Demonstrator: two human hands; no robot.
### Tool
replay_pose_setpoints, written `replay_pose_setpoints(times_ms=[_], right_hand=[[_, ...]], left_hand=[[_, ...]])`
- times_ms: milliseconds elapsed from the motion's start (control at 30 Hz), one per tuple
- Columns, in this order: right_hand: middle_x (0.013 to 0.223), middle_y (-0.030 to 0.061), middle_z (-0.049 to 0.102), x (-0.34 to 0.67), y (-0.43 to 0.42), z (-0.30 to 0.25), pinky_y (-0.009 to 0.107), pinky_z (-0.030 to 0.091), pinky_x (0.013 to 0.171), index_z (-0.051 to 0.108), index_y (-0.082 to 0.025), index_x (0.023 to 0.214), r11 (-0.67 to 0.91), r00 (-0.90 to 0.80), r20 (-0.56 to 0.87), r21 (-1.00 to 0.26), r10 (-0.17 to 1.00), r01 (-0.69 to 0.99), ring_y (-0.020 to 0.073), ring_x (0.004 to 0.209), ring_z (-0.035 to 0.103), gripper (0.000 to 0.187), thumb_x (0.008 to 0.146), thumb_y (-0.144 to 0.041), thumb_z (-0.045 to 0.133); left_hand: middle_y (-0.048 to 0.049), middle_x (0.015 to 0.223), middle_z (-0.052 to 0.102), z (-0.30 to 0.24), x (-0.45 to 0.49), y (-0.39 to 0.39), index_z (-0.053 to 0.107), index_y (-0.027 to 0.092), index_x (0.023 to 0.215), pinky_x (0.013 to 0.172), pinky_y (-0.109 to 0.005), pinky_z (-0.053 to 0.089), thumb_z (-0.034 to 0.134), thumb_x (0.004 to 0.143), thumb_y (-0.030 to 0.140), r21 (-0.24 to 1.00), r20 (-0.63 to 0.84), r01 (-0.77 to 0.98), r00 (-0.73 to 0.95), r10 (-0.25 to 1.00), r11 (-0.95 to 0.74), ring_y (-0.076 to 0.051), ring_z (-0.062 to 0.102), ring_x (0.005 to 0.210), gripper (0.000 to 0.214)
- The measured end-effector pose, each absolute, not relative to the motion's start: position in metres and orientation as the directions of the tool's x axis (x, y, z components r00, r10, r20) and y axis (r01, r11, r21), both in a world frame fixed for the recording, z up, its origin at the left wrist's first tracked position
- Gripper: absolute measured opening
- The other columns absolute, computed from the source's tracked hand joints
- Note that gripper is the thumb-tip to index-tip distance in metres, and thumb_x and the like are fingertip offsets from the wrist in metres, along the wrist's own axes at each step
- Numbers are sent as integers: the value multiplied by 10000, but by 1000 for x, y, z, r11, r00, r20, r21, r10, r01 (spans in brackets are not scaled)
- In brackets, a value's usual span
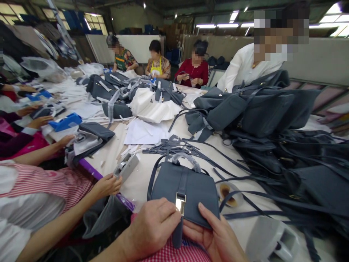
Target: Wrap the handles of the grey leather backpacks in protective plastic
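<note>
A dark blue-grey handbag stands in front of me at the table's near edge, its top handle wrapped in clear plastic. A strap tab with a gold buckle runs down the middle of its flap and hangs below it. My left hand is closed at the buckle, its fingers pinching the strap tab. Under the bag's lower right edge lies my right hand, thumb on the front and fingers beneath, gripping the handbag. Part of the left fingertips is hidden.
Loose straps lie behind the bag, and piled dark bags fill the right. A small dish of brown stuff and a grey tape dispenser sit at right. A co-worker's hand reaches another dispenser at left.
</note>
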State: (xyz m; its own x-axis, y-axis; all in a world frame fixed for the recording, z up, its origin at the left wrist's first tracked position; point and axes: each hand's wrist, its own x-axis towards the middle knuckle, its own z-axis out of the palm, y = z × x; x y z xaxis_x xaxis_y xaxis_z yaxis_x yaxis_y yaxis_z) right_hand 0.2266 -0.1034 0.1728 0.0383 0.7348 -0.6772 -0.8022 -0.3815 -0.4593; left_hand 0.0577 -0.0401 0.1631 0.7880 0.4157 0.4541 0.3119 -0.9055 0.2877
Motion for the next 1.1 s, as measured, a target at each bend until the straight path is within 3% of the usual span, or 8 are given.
replay_pose_setpoints(times_ms=[233,433,500,600,733,933,1033,1100], right_hand=[[931,187,772,222,-103,168,496,588,786,452,-86,1323,-375,68,-674,-489,735,-787,361,864,735,787,672,-307,836],[966,203,764,223,-105,162,506,599,752,444,-88,1334,-389,64,-680,-491,731,-779,370,841,737,828,651,-318,850],[952,196,767,222,-106,162,496,605,744,470,-89,1321,-403,62,-683,-500,728,-767,364,833,739,795,661,-326,843],[929,177,774,222,-107,163,484,608,737,487,-107,1328,-410,70,-685,-511,725,-756,356,833,741,777,677,-355,832],[884,166,780,222,-107,168,478,607,735,434,-108,1380,-401,91,-698,-507,711,-763,359,834,740,870,655,-352,849],[944,203,767,220,-106,174,488,600,765,312,-75,1425,-394,79,-683,-508,726,-766,370,888,728,912,704,-316,815],[948,182,772,222,-107,171,516,592,794,362,-102,1389,-389,80,-686,-501,724,-773,372,898,725,828,722,-323,801],[969,188,767,226,-107,168,529,582,825,430,-96,1325,-393,54,-694,-468,718,-792,375,920,718,725,734,-313,789]], left_hand=[[-39,682,536,162,57,-39,546,153,698,507,-302,335,325,979,156,192,424,272,843,329,-943,-158,434,598,358],[-27,704,522,155,62,-33,523,164,741,535,-287,357,325,964,123,221,419,310,826,377,-925,-163,445,635,302],[-21,713,522,152,62,-28,510,175,743,557,-272,373,336,953,117,290,424,369,777,464,-883,-161,467,662,279],[-14,738,524,153,58,-18,496,187,770,611,-256,407,343,932,115,495,403,442,646,648,-748,-152,493,698,234],[3,739,503,162,46,-11,486,190,776,631,-248,394,383,914,125,701,320,444,502,803,-558,-134,496,693,184],[19,720,488,177,26,-24,467,194,719,593,-226,362,423,866,123,826,133,390,566,813,-407,-118,472,648,169],[27,695,502,181,5,-28,452,196,682,605,-215,372,413,877,146,834,-21,435,639,769,-338,-118,491,649,205],[29,672,537,176,-11,-28,468,194,648,612,-211,381,414,889,161,774,-121,503,715,689,-385,-120,516,641,249]])
